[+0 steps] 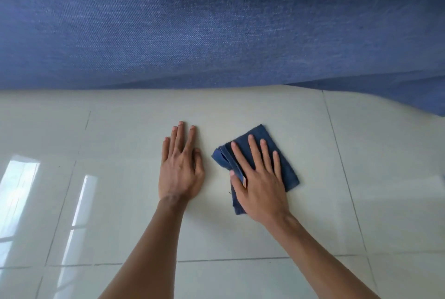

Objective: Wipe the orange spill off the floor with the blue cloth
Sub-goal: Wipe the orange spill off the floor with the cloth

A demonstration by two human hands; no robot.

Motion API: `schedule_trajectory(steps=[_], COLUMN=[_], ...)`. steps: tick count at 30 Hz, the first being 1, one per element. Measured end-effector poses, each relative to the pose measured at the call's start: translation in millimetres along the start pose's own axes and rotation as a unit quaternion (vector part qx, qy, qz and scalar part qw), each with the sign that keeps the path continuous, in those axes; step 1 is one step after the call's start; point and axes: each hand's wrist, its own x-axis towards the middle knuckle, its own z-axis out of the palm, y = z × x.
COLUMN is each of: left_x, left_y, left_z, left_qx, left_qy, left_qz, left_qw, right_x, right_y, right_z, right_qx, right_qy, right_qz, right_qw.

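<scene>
A folded dark blue cloth lies flat on the pale tiled floor. My right hand presses down on it with fingers spread, the thumb along its folded left edge. A small orange mark shows at the cloth's edge beside my thumb. My left hand rests flat on the bare tile just left of the cloth, fingers together, holding nothing. No orange spill shows on the open floor; anything under the cloth is hidden.
A blue fabric sofa fills the upper half, its base meeting the floor just beyond my fingertips and curving closer at the right. Bright window reflections lie on the glossy tiles at the left.
</scene>
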Motion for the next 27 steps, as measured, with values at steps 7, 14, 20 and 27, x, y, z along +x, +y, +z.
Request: schedule_trajectory(steps=[7, 14, 20, 27], left_x=[0, -1, -1, 0], left_y=[-1, 1, 1, -2], left_z=[3, 1, 0, 5], left_qx=[-0.007, -0.007, 0.004, 0.012], left_qy=[0.007, 0.002, -0.013, -0.018], left_qz=[-0.003, -0.007, -0.001, -0.001], left_qw=[1.000, 1.000, 1.000, 1.000], right_x=[41, -33, 15, 6], right_y=[40, 89, 23, 93], right_z=[-3, -13, 1, -11], right_qx=[0.014, -0.010, 0.001, -0.004], right_qy=[0.027, -0.009, 0.011, 0.012], right_qz=[0.209, 0.034, 0.122, 0.165], right_qw=[0.978, 0.999, 0.993, 0.986])
